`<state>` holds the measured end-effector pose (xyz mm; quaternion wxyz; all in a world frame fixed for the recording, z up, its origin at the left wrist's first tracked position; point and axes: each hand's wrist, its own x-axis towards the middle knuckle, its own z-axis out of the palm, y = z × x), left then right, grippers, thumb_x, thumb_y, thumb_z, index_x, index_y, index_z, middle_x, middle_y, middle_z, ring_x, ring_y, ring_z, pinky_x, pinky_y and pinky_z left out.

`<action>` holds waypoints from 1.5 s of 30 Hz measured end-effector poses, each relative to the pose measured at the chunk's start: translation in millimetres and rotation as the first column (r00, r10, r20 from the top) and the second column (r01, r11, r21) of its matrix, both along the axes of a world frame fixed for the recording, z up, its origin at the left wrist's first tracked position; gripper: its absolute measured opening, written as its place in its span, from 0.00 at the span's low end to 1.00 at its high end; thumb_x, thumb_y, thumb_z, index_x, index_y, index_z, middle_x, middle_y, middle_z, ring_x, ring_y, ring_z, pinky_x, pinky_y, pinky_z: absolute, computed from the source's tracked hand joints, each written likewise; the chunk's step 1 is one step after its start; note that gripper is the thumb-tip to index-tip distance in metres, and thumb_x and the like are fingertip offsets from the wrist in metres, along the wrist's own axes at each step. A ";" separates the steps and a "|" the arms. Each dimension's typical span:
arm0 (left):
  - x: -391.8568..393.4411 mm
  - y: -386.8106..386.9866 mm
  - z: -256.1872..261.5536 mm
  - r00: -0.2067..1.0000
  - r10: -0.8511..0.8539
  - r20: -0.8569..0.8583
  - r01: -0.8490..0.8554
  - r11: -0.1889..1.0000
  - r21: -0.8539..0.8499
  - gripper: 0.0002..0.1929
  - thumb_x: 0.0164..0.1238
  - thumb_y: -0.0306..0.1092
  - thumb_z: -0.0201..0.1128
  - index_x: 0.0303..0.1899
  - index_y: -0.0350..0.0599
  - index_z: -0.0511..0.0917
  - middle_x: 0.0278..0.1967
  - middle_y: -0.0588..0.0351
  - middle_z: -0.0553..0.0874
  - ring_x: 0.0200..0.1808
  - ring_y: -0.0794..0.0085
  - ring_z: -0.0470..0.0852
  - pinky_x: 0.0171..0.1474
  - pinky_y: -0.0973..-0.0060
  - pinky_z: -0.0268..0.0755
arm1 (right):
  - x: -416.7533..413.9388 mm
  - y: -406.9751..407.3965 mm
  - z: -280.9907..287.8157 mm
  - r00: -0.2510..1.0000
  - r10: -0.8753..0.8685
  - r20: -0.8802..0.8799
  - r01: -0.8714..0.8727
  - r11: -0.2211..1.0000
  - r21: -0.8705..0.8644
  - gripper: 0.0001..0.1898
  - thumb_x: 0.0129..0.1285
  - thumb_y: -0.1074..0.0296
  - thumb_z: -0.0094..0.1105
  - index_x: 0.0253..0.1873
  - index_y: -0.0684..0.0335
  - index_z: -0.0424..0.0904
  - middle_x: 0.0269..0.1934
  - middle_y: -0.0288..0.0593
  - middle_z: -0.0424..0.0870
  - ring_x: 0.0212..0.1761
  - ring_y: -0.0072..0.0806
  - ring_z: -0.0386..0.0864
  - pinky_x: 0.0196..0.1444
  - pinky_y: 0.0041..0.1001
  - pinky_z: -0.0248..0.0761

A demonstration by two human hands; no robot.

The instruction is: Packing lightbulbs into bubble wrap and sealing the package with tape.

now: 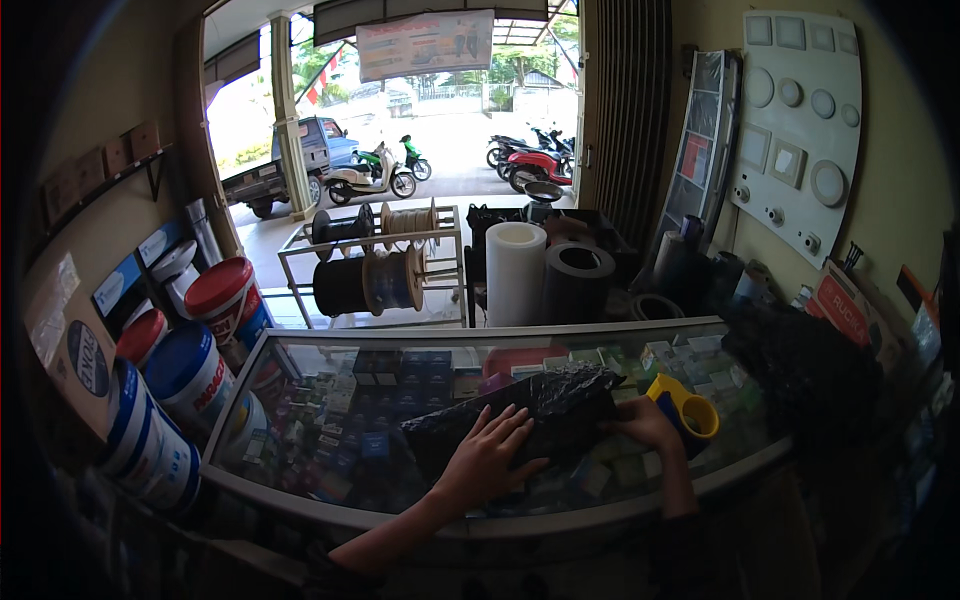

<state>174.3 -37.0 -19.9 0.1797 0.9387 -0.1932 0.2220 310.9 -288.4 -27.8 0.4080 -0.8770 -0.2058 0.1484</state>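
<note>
A package wrapped in black plastic (555,394) lies slantwise on the glass top of a display counter (465,337). My left hand (491,450) rests flat on the package, palm down with its fingers spread a little. At the package's right end is my right hand (646,424), its bent fingers touching the plastic; the shade hides whether they pinch it. Just beyond that hand, a yellow and blue tape dispenser (684,412) stands on the glass. Small boxes (375,444) show through the glass below.
Crumpled black plastic (802,367) is heaped at the counter's right end. Paint buckets (187,367) are stacked to the left. Beyond the counter stand a rack of cable spools (367,281), a white plastic roll (516,274) and a dark roll (579,281). Motorbikes (375,176) are parked outside.
</note>
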 end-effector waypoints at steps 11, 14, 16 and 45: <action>-10.3 -5.4 -10.6 0.996 0.073 0.052 -0.070 0.996 -0.053 0.30 0.63 0.54 0.57 0.54 0.34 0.73 0.58 0.44 0.74 0.64 0.57 0.67 0.68 0.58 0.54 | -59.1 -9.2 23.3 0.540 -0.479 0.692 0.705 0.707 -0.061 0.25 0.45 0.62 0.73 0.47 0.63 0.72 0.45 0.49 0.78 0.54 0.40 0.74 0.57 0.37 0.63; -13.0 -7.7 -10.6 0.995 0.070 0.073 -0.063 0.994 -0.087 0.29 0.63 0.54 0.57 0.52 0.34 0.74 0.57 0.43 0.74 0.64 0.55 0.68 0.67 0.57 0.54 | -55.1 -41.2 -5.2 0.593 -0.392 0.703 0.739 0.611 -0.283 0.26 0.45 0.58 0.73 0.46 0.64 0.73 0.40 0.53 0.81 0.47 0.45 0.79 0.60 0.41 0.59; -13.7 -7.1 -9.4 0.996 0.065 0.068 -0.057 0.991 -0.123 0.28 0.62 0.53 0.59 0.51 0.35 0.74 0.57 0.43 0.74 0.64 0.55 0.67 0.68 0.57 0.54 | -56.2 -44.5 -5.0 0.630 -0.379 0.678 0.710 0.635 -0.305 0.27 0.46 0.56 0.73 0.47 0.65 0.73 0.39 0.54 0.81 0.46 0.46 0.79 0.59 0.39 0.61; -17.8 29.5 -23.7 0.988 -0.113 0.101 0.139 0.943 -0.303 0.31 0.47 0.51 0.69 0.55 0.49 0.75 0.50 0.43 0.70 0.62 0.50 0.66 0.69 0.47 0.47 | -132.2 74.0 60.7 0.881 -0.454 0.131 0.330 0.789 0.518 0.30 0.42 0.64 0.62 0.53 0.75 0.71 0.41 0.47 0.76 0.41 0.29 0.75 0.49 0.26 0.68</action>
